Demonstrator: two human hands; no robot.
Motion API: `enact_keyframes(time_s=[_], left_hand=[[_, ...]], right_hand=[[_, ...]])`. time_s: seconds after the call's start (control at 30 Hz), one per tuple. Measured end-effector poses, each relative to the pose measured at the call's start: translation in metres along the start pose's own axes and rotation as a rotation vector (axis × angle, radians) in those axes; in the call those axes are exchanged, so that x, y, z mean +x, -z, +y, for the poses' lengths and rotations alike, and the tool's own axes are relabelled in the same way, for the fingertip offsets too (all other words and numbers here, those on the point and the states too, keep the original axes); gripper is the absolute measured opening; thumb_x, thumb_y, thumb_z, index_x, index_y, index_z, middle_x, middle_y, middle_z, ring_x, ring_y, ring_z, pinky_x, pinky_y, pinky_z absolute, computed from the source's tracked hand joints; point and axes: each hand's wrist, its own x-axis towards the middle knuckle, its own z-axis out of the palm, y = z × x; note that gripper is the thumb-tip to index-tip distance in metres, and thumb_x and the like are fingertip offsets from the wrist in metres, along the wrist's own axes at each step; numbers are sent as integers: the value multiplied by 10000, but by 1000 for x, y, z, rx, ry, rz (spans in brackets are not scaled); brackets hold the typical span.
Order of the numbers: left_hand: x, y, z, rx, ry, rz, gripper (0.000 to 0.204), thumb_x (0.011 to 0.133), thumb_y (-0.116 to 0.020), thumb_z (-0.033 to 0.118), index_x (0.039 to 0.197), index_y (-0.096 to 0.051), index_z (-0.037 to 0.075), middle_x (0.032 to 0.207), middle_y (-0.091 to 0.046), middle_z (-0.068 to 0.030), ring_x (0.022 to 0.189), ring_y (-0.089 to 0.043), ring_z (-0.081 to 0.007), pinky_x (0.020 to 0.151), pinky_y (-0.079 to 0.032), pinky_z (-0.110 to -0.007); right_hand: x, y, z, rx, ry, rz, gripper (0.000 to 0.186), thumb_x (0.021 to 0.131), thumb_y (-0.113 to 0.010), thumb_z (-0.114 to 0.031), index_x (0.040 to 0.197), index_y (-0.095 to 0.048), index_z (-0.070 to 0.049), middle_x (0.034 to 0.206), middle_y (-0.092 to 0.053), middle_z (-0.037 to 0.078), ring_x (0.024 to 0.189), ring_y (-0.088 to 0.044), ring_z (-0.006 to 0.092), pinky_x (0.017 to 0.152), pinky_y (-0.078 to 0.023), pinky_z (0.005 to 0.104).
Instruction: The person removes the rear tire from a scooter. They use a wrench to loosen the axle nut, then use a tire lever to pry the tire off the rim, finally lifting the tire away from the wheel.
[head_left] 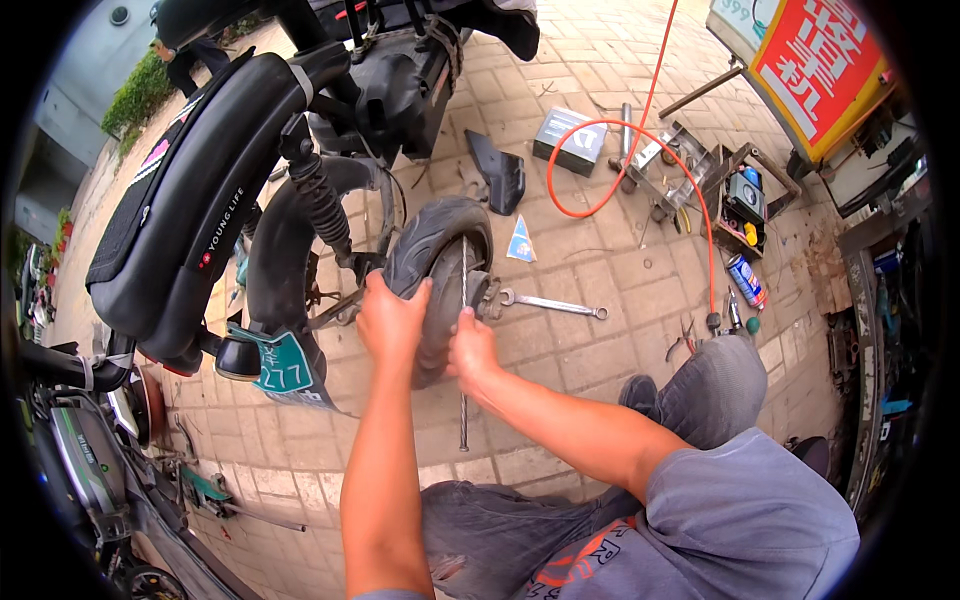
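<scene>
A small black scooter wheel with its tyre stands upright on the paving in front of me, beside the scooter's rear end. My left hand grips the tyre's near left side, thumb raised along the tread. In my right hand, fingers closed round it, is a long thin metal tyre lever. Its upper end reaches across the wheel's right side to the rim; the lower end points toward me. Right of the wheel hub lies a combination wrench. The left fingertips are hidden behind the tyre.
The electric scooter fills the left, with a shock absorber and mudguard. An orange air hose loops near a box, metal tool trays and a spray can. A red sign stands far right.
</scene>
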Motion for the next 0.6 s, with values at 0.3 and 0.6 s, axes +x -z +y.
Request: enact_keyframes(time_s=[0.3, 0.6], left_hand=[[19, -5, 15, -128, 115, -135, 658, 694, -753, 380, 1091, -475, -64, 1109, -607, -279, 996, -615, -425, 847, -494, -487], [21, 14, -8, -187, 60, -264, 640, 660, -678, 259, 1150, -465, -94, 1052, -629, -303, 1024, -600, -438, 911, -467, -444]], right_hand=[[-41, 44, -54, -14, -56, -164, 357, 1018, -369, -393, 892, -457, -71, 570, -263, -35, 445, -241, 101, 406, -227, 288], [-35, 62, -212, -1940, 1098, -124, 205, 848, -545, -168, 846, -690, -22, 799, -668, 209, 810, -664, 373, 679, -519, 474]])
